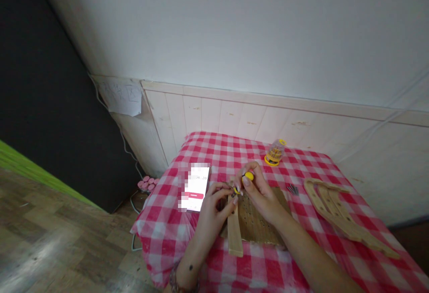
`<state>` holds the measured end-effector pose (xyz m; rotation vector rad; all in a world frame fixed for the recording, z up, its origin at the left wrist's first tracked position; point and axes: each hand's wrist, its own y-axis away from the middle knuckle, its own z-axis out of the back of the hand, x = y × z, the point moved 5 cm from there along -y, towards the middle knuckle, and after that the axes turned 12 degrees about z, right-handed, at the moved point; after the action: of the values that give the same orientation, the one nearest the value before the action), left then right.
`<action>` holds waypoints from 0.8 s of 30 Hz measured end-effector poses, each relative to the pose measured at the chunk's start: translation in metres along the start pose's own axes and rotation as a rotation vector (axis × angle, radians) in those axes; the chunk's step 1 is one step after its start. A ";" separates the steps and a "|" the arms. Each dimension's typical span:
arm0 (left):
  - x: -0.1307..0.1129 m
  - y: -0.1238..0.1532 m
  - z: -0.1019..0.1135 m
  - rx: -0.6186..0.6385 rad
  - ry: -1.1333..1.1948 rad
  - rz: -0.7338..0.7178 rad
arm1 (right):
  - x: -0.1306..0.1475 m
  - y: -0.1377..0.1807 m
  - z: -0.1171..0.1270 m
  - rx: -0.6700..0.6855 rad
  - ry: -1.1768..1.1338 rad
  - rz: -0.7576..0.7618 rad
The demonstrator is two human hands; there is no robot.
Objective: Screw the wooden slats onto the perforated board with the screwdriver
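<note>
wooden strip (235,235), partly behind fingers (228,208); phone (197,186), screws (292,189), bit case (275,152) nearby.

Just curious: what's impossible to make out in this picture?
All in the head view:
- Tip of the yellow-handled tool: hidden among the fingers of the left hand and right hand.
- Left part of the phone screen: covered by pixel blocks.
- Marks on the paper: too faint to read.
- Right forearm: cut off by the bottom edge.

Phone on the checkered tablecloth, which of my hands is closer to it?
Left. Your left hand is close beside the phone's right edge; your right hand is farther right, beyond the left one.
</note>
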<state>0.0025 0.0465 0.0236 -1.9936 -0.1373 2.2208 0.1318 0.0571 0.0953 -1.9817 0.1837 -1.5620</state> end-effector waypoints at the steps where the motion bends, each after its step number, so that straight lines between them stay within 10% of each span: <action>1: 0.000 0.000 0.000 0.000 -0.002 0.002 | -0.002 0.001 -0.001 0.003 -0.011 -0.012; 24: 0.002 0.000 -0.001 -0.009 -0.002 0.006 | 0.002 -0.002 -0.004 -0.002 -0.063 -0.037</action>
<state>0.0028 0.0466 0.0218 -1.9992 -0.1422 2.2300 0.1283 0.0559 0.0984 -2.0440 0.1243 -1.5197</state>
